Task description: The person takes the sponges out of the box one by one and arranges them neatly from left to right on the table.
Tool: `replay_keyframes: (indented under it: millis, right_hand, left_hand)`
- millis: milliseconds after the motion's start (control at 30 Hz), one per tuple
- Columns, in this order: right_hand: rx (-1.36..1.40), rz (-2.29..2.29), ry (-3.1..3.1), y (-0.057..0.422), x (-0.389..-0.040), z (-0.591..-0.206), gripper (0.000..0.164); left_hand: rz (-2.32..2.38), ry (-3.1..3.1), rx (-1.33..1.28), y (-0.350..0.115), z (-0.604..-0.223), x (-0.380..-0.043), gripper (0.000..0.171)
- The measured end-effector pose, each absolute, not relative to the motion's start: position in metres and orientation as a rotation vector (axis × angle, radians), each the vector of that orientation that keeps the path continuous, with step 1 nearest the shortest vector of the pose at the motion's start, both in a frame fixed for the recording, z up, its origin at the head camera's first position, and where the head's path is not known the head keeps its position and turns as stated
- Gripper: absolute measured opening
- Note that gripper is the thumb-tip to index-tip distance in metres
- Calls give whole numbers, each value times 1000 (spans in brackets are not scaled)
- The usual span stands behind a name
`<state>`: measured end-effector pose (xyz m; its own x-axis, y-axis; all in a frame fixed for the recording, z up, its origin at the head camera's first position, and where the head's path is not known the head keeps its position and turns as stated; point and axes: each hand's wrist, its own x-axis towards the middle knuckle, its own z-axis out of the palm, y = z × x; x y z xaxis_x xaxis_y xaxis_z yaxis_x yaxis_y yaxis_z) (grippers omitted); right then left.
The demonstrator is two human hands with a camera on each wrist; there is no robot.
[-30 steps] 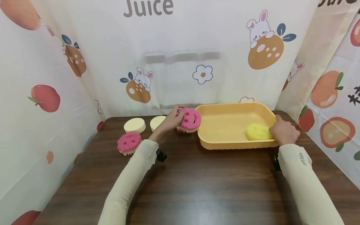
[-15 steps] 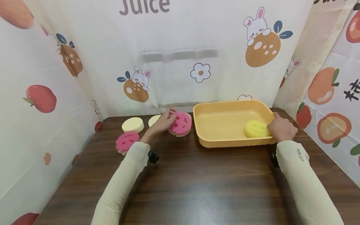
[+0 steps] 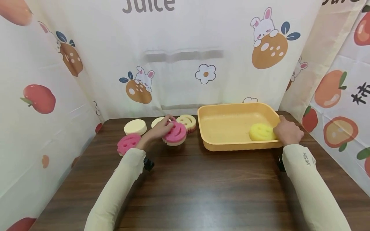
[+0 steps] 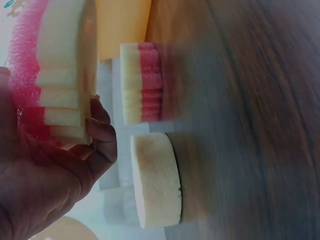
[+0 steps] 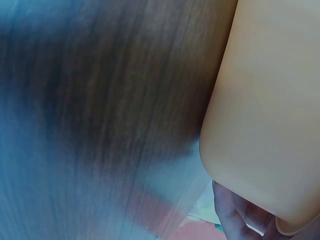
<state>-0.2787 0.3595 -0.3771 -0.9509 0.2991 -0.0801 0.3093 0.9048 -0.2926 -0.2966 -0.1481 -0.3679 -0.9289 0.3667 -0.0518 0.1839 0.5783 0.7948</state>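
Note:
My left hand (image 3: 160, 130) pinches a round smiley sponge (image 3: 178, 134), pink on one face and cream on the other, held above the table. In the left wrist view its layered, ridged edge (image 4: 60, 95) shows between thumb and fingers. Just behind it a second two-layer smiley sponge (image 3: 187, 122) lies cream side up, beside the tray. At the far right, my right hand (image 3: 290, 131) grips the end rim of the yellow tray (image 3: 240, 148); in the right wrist view, fingers (image 5: 230, 210) curl under that rim. A yellow smiley sponge (image 3: 261, 132) lies inside the tray, near the right hand.
Left of the left hand lie another pink smiley sponge (image 3: 127, 144) and a plain cream round block (image 3: 135, 127). A second cream block (image 3: 156, 121) is partly hidden behind the hand. A printed curtain (image 3: 185, 83) borders the dark wooden table (image 3: 214, 186) at the back and sides.
The left hand has carried the pink sponge leftward, away from the tray, uncovering the cream-side-up sponge behind it. The right hand keeps its grip on the tray; the head view has shifted slightly.

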Motion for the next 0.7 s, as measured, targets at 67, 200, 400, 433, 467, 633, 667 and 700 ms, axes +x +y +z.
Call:
replay_keyframes:
  millis: [67, 200, 400, 433, 467, 633, 667, 700]
  right_hand:
    - [488, -475, 3033, 360, -279, -377, 68]
    - [486, -485, 3033, 361, -280, -379, 69]
    - [507, -486, 3018, 361, -280, -379, 71]
    - [509, -485, 3015, 362, -280, -378, 71]
    - [512, -485, 3013, 362, -280, -378, 71]
    - [500, -486, 3012, 364, -280, -379, 71]
    - [496, -487, 3013, 363, -280, -379, 71]
    - [493, -488, 3014, 363, -280, -378, 71]
  left_hand:
    - [1275, 2578, 451, -151, -369, -295, 29]
    - [1288, 2556, 437, -157, -373, -291, 27]
    - [1227, 2551, 408, -166, -376, -286, 27]
    - [1215, 2551, 401, -168, -376, -286, 27]
    - [1207, 2546, 400, -169, -376, -286, 27]
    - [1106, 2564, 410, -176, -377, -285, 28]
    - [1081, 2571, 415, -177, -377, -285, 28]
    - [1059, 2579, 415, -179, -378, -284, 27]
